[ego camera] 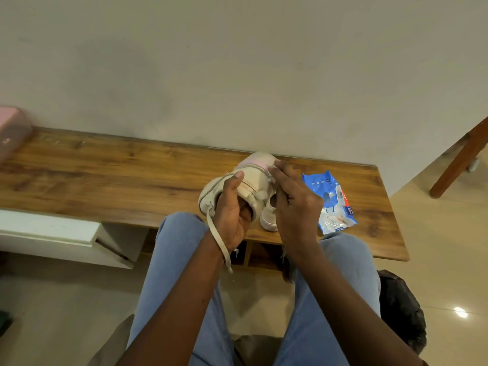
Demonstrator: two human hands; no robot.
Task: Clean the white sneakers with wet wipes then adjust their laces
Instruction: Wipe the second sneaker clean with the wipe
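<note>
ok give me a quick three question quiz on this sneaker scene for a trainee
1. True or false: the wet wipes pack lies on the wooden bench.
2. Which hand grips the lifted sneaker?
3. Fill in: a loose lace hangs down across the left ____.

Key: 1 true. 2 the left hand. 3 wrist.

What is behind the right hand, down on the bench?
A second white sneaker stands on the bench, beside the held sneaker gripped by the left hand. Only its side and part of its opening show; the right hand covers the rest.
</note>
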